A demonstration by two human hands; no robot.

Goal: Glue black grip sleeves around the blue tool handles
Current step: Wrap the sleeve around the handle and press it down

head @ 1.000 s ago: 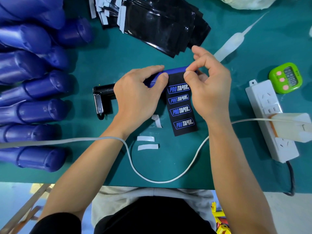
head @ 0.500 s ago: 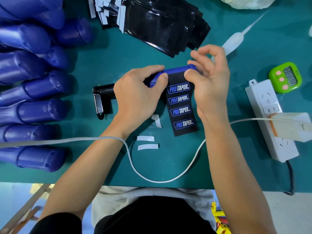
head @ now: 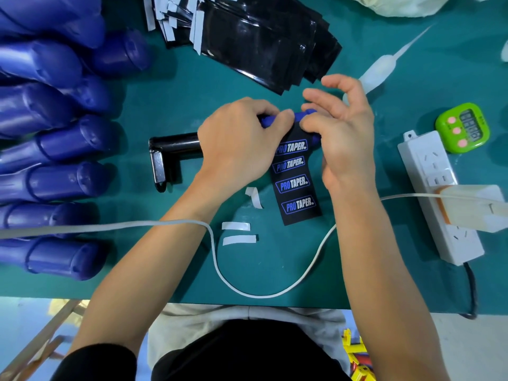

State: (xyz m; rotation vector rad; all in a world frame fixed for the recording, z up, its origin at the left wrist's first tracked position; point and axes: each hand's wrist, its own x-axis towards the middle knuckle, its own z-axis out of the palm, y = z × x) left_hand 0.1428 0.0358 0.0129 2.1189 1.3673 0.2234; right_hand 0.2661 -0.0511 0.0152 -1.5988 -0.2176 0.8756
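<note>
A blue tool handle [head: 303, 116] lies across the green mat, its black metal end [head: 176, 145] sticking out to the left. A black grip sleeve [head: 295, 182] printed "PRO TAPER" is stuck to the handle by its top edge and trails toward me. My left hand [head: 237, 144] grips the handle, its thumb pressing the sleeve's top left corner. My right hand [head: 342, 127] presses the sleeve's top right edge with its thumb, while its other fingers are raised and loosely curled above the handle.
Several blue handles [head: 52, 149] are stacked at the left. A pile of black sleeves [head: 255, 39] lies at the back, a white glue bottle [head: 382, 67] to its right. A power strip [head: 437, 193], green timer [head: 463, 127], white cable [head: 214, 251] and peeled backing strips [head: 237, 232] surround the work.
My right hand's fingers have lifted off the handle's far end and spread upward. The thumb stays on the sleeve. My left hand's thumb has slid right along the sleeve's top edge.
</note>
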